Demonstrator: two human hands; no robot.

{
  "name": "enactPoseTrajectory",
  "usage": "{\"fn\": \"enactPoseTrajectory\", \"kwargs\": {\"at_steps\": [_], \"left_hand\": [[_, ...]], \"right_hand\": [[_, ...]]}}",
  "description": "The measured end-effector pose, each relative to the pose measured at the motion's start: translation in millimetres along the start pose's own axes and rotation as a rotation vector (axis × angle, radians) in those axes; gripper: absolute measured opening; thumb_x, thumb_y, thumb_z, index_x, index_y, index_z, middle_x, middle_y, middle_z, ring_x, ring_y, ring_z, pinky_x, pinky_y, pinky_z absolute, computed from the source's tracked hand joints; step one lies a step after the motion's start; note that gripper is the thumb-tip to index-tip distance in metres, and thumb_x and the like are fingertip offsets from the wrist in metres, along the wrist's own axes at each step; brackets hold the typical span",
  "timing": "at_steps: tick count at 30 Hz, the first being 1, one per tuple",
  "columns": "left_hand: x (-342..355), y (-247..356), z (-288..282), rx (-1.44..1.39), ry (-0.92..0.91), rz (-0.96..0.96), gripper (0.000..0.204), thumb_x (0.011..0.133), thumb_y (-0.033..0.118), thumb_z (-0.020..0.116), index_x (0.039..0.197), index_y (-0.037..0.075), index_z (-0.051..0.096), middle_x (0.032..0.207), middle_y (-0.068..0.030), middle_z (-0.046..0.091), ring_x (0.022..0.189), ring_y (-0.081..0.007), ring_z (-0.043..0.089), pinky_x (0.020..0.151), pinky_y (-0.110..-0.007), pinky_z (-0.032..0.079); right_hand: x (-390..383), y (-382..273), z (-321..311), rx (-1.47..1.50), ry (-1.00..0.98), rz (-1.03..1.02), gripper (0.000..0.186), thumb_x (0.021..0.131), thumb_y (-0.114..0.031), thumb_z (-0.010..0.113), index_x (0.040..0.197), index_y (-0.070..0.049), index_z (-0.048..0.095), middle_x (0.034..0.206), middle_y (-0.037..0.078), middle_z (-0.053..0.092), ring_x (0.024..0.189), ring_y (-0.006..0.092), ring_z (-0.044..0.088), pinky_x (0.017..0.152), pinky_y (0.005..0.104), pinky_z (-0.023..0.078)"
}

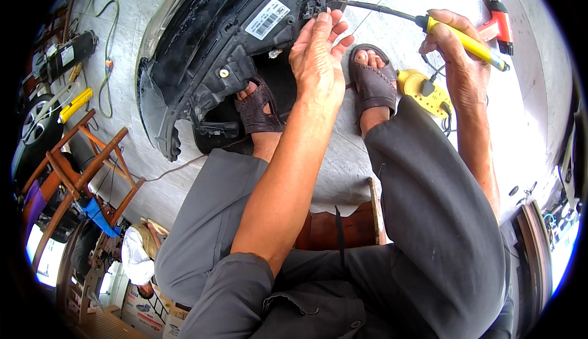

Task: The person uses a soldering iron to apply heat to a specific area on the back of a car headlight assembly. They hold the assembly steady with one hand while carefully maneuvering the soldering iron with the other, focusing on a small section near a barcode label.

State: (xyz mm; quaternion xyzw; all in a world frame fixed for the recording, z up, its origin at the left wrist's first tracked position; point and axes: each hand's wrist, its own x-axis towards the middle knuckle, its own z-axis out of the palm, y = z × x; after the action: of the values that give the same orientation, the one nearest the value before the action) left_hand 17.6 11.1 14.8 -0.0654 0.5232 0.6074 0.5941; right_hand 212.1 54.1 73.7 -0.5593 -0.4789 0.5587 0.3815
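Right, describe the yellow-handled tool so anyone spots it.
From the black housing, look across to the person's right hand. The yellow-handled tool is in it; unlike the yellow power strip below, it has a long, thin shaft.

Car headlamp [211, 72], yellow-handled tool [467, 40] and power strip [436, 99] (yellow) suggest a repair workshop.

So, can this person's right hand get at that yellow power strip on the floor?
Probably, but only once freed: the right hand grips a yellow-handled tool, though nothing else seems to block the yellow power strip.
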Motion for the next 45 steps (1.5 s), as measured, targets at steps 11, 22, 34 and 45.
{"fn": "enactPoseTrajectory", "kwargs": {"at_steps": [11, 22, 34, 45], "left_hand": [[1.7, -1.6, -3.1, -0.001, -0.048, 0.017, 0.027, 0.095, 0.019, 0.063, 0.114, 0.0, 0.059, 0.106, -0.0089, 0.067, 0.094, -0.0184, 0.062, 0.082, -0.037, 0.053], [1.4, -1.6, -3.2, 0.004, -0.033, 0.017, 0.028, 0.095, 0.02, 0.064, 0.114, 0.0, 0.059, 0.106, -0.0091, 0.067, 0.094, -0.0184, 0.063, 0.082, -0.037, 0.053], [0.0, -0.8, -2.0, 0.024, 0.005, 0.041, 0.027, 0.094, 0.02, 0.065, 0.112, 0.0, 0.06, 0.104, -0.0096, 0.068, 0.093, -0.0189, 0.063, 0.082, -0.038, 0.053], [0.9, 0.3, -3.7, -0.032, -0.032, 0.008, 0.024, 0.094, 0.019, 0.065, 0.11, 0.001, 0.061, 0.104, -0.0107, 0.067, 0.095, -0.0209, 0.063, 0.082, -0.039, 0.053]], "right_hand": [[-0.8, -0.2, 0.9, -0.031, -0.01, 0.016, 0.032, 0.087, -0.025, 0.072, 0.111, -0.004, 0.069, 0.086, 0.006, 0.068, 0.075, 0.0113, 0.067, 0.079, 0.0263, 0.053], [-0.1, 1.1, 0.3, -0.057, -0.006, 0.018, 0.033, 0.087, -0.027, 0.072, 0.112, -0.005, 0.069, 0.086, 0.005, 0.068, 0.075, 0.0114, 0.067, 0.08, 0.0263, 0.053], [-1.3, 2.2, 0.1, -0.029, -0.018, 0.004, 0.032, 0.088, -0.025, 0.071, 0.112, -0.003, 0.068, 0.087, 0.005, 0.067, 0.075, 0.0119, 0.067, 0.08, 0.0262, 0.053], [-0.4, 0.6, 0.9, 0.008, -0.015, 0.003, 0.033, 0.088, -0.024, 0.072, 0.111, -0.002, 0.068, 0.086, 0.006, 0.067, 0.073, 0.0118, 0.066, 0.078, 0.0257, 0.054]]}}
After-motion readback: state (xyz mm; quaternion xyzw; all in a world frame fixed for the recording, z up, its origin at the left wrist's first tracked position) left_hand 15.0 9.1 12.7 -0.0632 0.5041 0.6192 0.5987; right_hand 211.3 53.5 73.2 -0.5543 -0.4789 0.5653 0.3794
